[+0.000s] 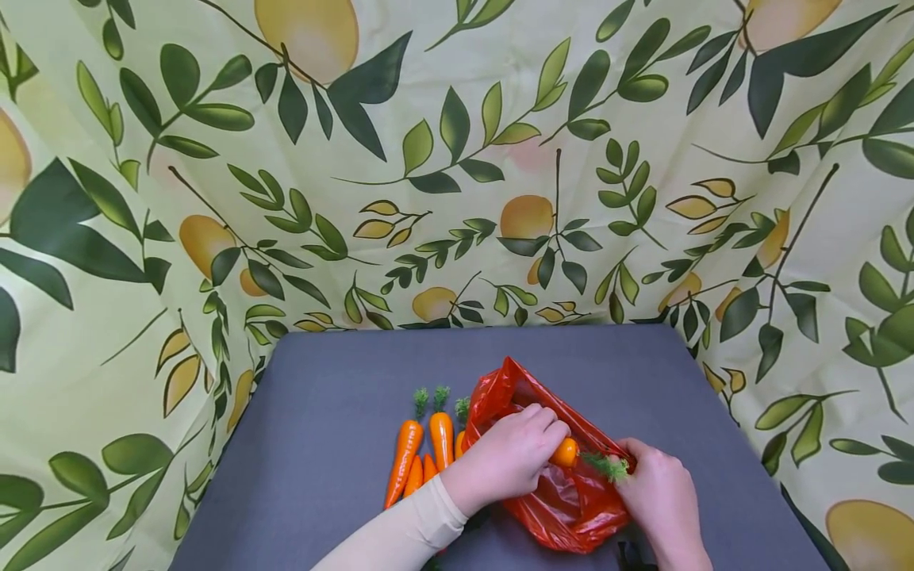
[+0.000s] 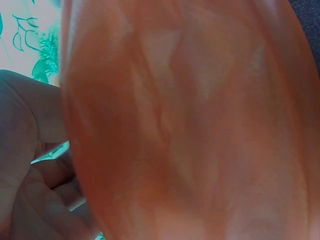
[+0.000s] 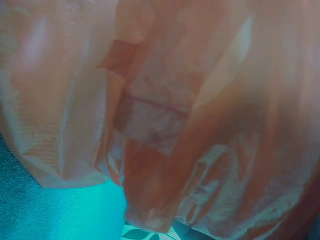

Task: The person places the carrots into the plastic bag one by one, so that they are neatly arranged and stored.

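A red plastic bag (image 1: 571,515) lies with its mouth spread toward me in the head view. My left hand (image 1: 517,444) reaches over that mouth from the left and holds an orange carrot (image 1: 566,453), whose feathery green top points right. Most of the carrot is hidden behind the fingers. At the bag's right edge, my right hand (image 1: 660,488) grips the rim, close to the green top. In the left wrist view, the bag (image 2: 190,125) fills most of the picture beside the curled fingers (image 2: 50,170). Bag film (image 3: 150,110) covers the right wrist view, hiding that hand.
Left of the bag, several carrots lie on the grey table (image 1: 343,412), among them a long carrot (image 1: 405,460) and a shorter carrot (image 1: 441,436). Another carrot is partly covered by the bag. A leaf-patterned cloth (image 1: 457,159) hangs behind and at both sides.
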A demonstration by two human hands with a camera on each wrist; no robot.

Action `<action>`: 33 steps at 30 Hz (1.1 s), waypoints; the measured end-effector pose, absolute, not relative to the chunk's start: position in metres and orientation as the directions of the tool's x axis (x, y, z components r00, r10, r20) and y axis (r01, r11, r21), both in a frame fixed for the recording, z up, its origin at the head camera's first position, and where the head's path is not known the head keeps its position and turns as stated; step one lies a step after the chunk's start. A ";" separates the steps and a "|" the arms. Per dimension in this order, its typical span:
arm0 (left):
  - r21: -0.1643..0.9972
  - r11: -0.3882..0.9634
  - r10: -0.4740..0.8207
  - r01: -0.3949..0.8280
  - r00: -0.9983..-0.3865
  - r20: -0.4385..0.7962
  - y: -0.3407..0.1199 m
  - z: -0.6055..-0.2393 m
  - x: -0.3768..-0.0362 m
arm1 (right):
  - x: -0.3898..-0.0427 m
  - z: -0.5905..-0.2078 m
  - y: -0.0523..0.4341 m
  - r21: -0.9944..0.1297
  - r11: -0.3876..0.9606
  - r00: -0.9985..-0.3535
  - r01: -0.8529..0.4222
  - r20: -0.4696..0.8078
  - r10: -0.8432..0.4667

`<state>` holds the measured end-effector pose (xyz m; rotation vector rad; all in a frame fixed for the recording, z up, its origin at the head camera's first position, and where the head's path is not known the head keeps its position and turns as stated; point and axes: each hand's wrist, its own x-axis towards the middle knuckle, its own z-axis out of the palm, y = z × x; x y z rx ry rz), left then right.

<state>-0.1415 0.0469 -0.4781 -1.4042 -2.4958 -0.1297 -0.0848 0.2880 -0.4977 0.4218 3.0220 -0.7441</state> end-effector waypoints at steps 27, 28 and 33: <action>-0.095 0.552 0.832 0.828 -0.540 0.127 0.053 -0.500 -0.149 | -0.078 -0.499 0.285 -0.484 0.844 -0.965 0.230 -0.002 0.262; -0.093 0.552 0.832 0.829 -0.541 0.120 0.053 -0.501 -0.149 | -0.078 -0.499 0.285 -0.487 0.843 -0.965 0.228 0.001 0.261; -0.087 0.551 0.834 0.830 -0.543 0.098 0.053 -0.505 -0.150 | -0.077 -0.499 0.285 -0.495 0.838 -0.965 0.230 -0.005 0.262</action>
